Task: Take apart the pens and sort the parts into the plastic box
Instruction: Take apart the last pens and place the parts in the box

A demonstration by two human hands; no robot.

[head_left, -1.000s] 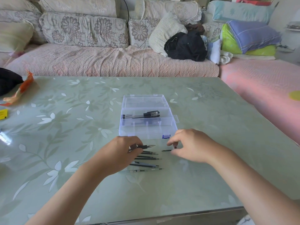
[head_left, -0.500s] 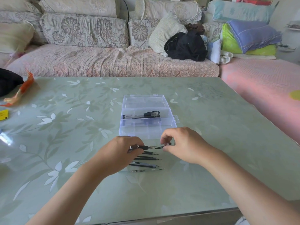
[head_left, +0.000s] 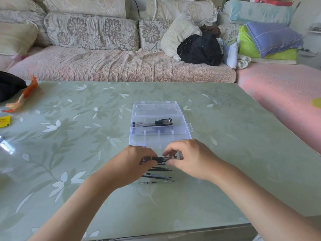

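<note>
Left hand (head_left: 133, 164) and right hand (head_left: 189, 159) both pinch one black pen (head_left: 162, 159) between them — loose refills (head_left: 159, 173) just below, plastic box (head_left: 159, 131) beyond fingertips.

Both hands, left (head_left: 133, 164) and right (head_left: 189, 159), pinch one pen (head_left: 161, 159) above loose refills (head_left: 159, 176); open plastic box (head_left: 159, 134) just beyond.

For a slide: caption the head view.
Left hand and right hand hold one pen before the open plastic box.
</note>
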